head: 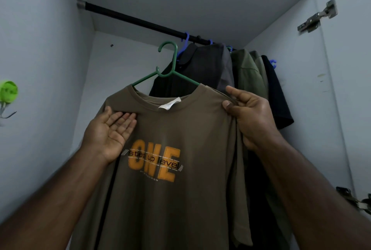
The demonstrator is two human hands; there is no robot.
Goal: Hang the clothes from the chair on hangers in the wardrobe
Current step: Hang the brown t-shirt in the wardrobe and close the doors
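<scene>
Right fingers [230, 105] pinch the shirt [170, 199] shoulder on its hanger [170, 69]. Left fingers [124, 121] lie straight, under the other shoulder. The hook is below the rail [140, 21].

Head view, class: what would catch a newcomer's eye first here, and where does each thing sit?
The brown T-shirt with an orange print fills the centre, draped on a green hanger whose hook is below the rail, not on it. The left hand lies flat against the shirt's chest; the right hand pinches its shoulder. Darker clothes hang on the rail behind, at right.
</scene>
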